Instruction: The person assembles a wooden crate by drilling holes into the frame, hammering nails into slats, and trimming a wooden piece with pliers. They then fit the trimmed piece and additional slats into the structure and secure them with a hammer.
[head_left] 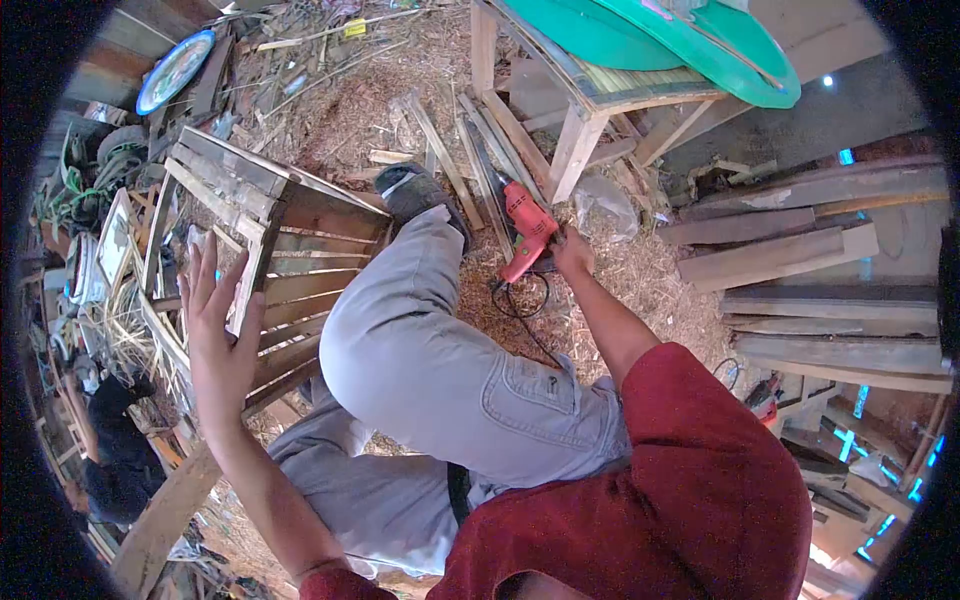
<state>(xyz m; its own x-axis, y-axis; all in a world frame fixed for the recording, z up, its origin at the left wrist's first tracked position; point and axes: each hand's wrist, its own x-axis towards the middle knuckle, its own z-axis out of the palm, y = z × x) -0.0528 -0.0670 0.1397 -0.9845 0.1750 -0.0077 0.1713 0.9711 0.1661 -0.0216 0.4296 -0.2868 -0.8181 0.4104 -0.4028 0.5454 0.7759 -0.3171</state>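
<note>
Maroon shirt cropped below; right hand at drill, fingers obscured.

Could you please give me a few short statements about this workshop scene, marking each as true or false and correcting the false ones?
1. The right hand is at the red drill. True.
2. The slatted crate is nearer to the left hand than to the right hand. True.
3. The left hand is clenched in a fist. False: it is open and spread.
4. The drill sits inside the crate. False: it is outside the crate, by the right hand.
5. Wood shavings lie on the ground. True.
6. Both hands are on the drill. False: the left hand is well apart from it.
</note>
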